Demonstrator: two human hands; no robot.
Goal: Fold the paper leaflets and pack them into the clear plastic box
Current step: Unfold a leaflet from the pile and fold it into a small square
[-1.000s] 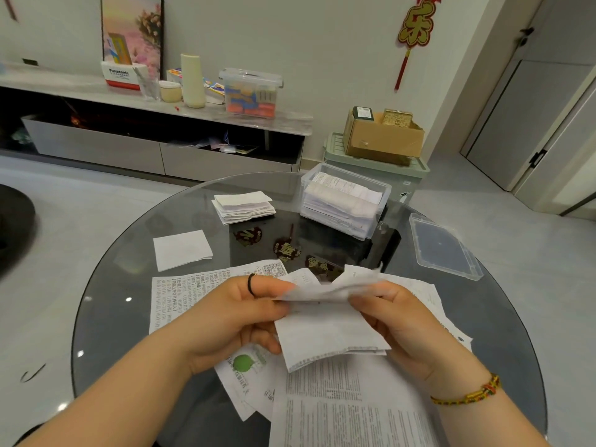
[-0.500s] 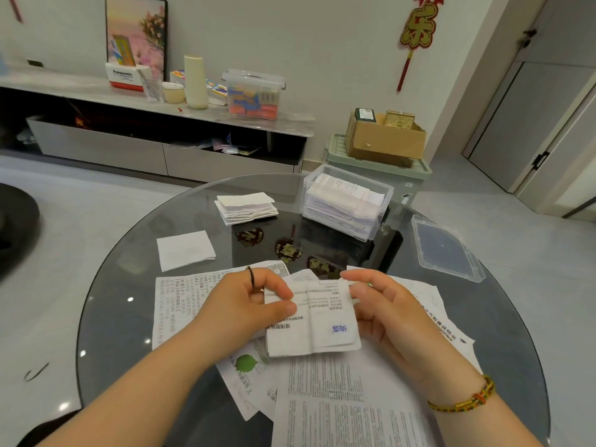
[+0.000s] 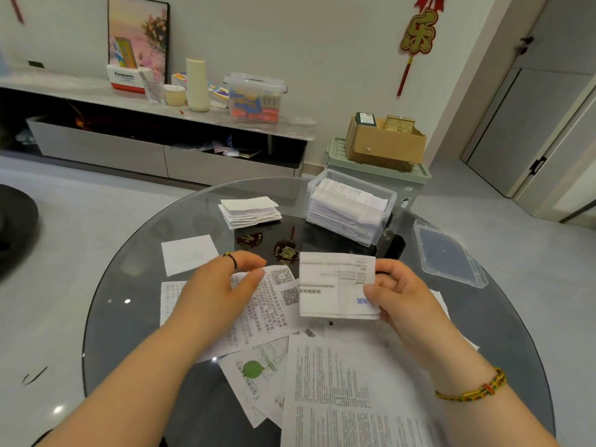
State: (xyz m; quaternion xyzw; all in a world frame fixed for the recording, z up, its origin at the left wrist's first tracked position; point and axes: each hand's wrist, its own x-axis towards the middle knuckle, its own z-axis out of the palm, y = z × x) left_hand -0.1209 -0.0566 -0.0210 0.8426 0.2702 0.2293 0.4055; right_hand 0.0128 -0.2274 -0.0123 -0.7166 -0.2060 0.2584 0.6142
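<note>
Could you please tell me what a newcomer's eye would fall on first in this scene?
The two hands at the centre: the right hand pinches a folded leaflet above the round glass table, while the left hand is open over unfolded printed sheets spread at the near edge. Behind them, on the table's far side, a clear plastic box stands packed with folded leaflets, its lid lying apart to its right.

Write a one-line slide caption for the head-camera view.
Right hand holds a folded white paper leaflet over the round glass table; left hand free; clear plastic box behind.
</note>
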